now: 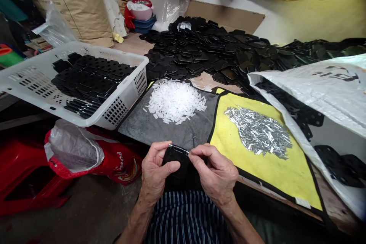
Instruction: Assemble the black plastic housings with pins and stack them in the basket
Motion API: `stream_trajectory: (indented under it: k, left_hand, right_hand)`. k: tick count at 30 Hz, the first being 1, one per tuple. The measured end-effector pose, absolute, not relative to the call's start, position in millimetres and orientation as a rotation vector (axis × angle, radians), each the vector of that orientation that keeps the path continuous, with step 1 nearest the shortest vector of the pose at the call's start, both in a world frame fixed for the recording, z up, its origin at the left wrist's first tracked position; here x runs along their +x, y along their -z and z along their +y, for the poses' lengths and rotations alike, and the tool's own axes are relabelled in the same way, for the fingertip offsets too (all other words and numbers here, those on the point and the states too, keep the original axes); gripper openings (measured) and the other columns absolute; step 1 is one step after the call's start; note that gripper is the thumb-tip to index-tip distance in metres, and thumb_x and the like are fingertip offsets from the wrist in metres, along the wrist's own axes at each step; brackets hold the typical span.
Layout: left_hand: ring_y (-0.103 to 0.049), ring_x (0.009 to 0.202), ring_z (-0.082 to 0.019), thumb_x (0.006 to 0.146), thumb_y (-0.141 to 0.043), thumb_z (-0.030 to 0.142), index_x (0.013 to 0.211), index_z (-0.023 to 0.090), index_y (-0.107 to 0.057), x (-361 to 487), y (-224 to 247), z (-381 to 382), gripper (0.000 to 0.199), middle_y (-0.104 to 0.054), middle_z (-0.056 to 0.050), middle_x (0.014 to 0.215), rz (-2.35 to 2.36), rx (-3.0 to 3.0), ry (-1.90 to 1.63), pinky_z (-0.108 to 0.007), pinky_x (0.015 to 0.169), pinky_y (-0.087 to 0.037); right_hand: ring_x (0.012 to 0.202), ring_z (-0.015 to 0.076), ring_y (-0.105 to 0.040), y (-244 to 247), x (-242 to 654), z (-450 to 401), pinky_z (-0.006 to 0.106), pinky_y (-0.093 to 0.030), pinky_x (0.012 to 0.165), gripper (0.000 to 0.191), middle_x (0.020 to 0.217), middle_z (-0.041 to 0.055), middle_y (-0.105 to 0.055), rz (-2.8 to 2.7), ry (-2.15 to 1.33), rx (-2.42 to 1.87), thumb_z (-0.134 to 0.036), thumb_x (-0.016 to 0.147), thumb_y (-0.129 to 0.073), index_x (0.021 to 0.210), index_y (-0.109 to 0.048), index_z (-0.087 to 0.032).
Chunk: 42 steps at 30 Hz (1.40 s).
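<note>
Your left hand [158,171] was closed around a flat black perforated plate [174,160], with the thumb across its face, holding it just above your lap at the near edge of the bench [128,44]. Your right hand [214,171] was closed in a tight pinch on a narrow silver strip [178,149] at the plate's far edge.

To the far left of your hands lay a grey cloth mat [148,129] carrying a heap of small white pieces [175,101]. To the right, a yellow mat with a black border [286,175] carried a heap of small silver pieces [257,131].

A slackened pinch could let the strip slip, and it might then fall into your striped trousers [185,217] or the dark gap below the bench, where it would be hard to see. A careless swing of your right wrist could catch the yellow mat and scatter the silver pieces. The white basket [137,63], loaded with black plates [91,78], seemed to jut past the bench's left side, so a knock could tip it. The white woven sack [314,84] on the right could also slump and spill its plates across the mat.
</note>
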<state>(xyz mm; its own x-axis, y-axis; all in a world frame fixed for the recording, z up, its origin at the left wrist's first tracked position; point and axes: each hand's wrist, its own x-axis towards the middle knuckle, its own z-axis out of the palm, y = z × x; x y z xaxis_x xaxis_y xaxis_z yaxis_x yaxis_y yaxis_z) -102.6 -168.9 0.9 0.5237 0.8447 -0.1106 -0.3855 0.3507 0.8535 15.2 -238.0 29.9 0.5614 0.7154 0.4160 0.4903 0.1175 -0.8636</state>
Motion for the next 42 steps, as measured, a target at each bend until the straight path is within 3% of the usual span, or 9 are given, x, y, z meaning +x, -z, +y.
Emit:
stream_trajectory:
  k: [8, 13, 17, 27, 34, 42]
  left_hand:
    - [-0.063, 0.066, -0.014, 0.066, -0.072, 0.012, 0.099, 0.019, -0.053, -106.8, 0.0, -170.2, 0.039, -0.068, -0.001, 0.077, 0.574, 0.890, -0.803, -0.024, 0.061, -0.050]
    - [-0.064, 0.067, -0.015, 0.064, -0.073, 0.013, 0.104, 0.019, -0.046, -101.4, -1.7, -171.0, 0.049, -0.069, -0.003, 0.081, 0.653, 0.763, -0.780, -0.024, 0.059, -0.050]
    - [-0.062, 0.065, -0.015, 0.062, -0.075, 0.016, 0.108, 0.018, -0.042, -99.7, -6.9, -169.1, 0.056, -0.068, -0.003, 0.081, 0.714, 0.771, -0.797, -0.023, 0.056, -0.049]
    - [-0.054, 0.071, -0.012, 0.070, -0.070, 0.021, 0.105, 0.017, -0.046, -108.1, -4.3, -175.7, 0.042, -0.062, -0.001, 0.080, 0.752, 0.963, -0.792, -0.021, 0.063, -0.044]
    - [-0.046, 0.060, -0.009, 0.069, -0.071, 0.023, 0.097, 0.017, -0.046, -119.9, -2.2, -185.6, 0.038, -0.055, 0.003, 0.070, 0.702, 0.924, -0.766, -0.020, 0.052, -0.037]
    - [-0.051, 0.056, -0.011, 0.058, -0.074, 0.015, 0.121, 0.016, -0.036, -141.2, -14.5, -156.5, 0.074, -0.060, 0.000, 0.072, 0.694, 0.767, -0.605, -0.020, 0.049, -0.037]
  right_hand:
    - [0.048, 0.0092, -0.053, -25.0, 19.4, -231.2, 0.019, -0.043, 0.046, 0.006, 0.057, -0.0023, -0.057, -0.710, -0.794, -1.439, -0.019, 0.070, -0.065, 0.073, -0.061, -0.015]
    - [0.044, 0.0089, -0.051, -28.9, 34.5, -223.4, 0.018, -0.041, 0.044, 0.023, 0.053, -0.0006, -0.059, -0.630, -1.092, -1.396, -0.031, 0.072, -0.067, 0.086, -0.061, -0.013]
    - [0.046, 0.0084, -0.052, -31.7, 41.6, -222.9, 0.018, -0.041, 0.047, 0.025, 0.057, 0.0022, -0.062, -0.685, -1.134, -1.441, -0.033, 0.075, -0.065, 0.086, -0.064, -0.011]
    - [0.036, 0.0080, -0.048, -26.0, 28.8, -224.7, 0.017, -0.037, 0.040, 0.023, 0.045, 0.0014, -0.057, -0.597, -1.175, -1.452, -0.033, 0.072, -0.066, 0.072, -0.063, -0.010]
    - [0.034, 0.0080, -0.046, -25.7, 27.0, -229.7, 0.016, -0.033, 0.036, 0.032, 0.045, 0.0028, -0.056, -0.645, -1.432, -1.439, -0.041, 0.073, -0.064, 0.066, -0.057, -0.011]
    - [0.056, 0.0085, -0.043, -61.3, 43.6, -191.7, 0.017, -0.033, 0.047, 0.031, 0.065, -0.0003, -0.051, -1.103, -1.766, -1.530, -0.036, 0.066, -0.068, 0.086, -0.065, -0.012]
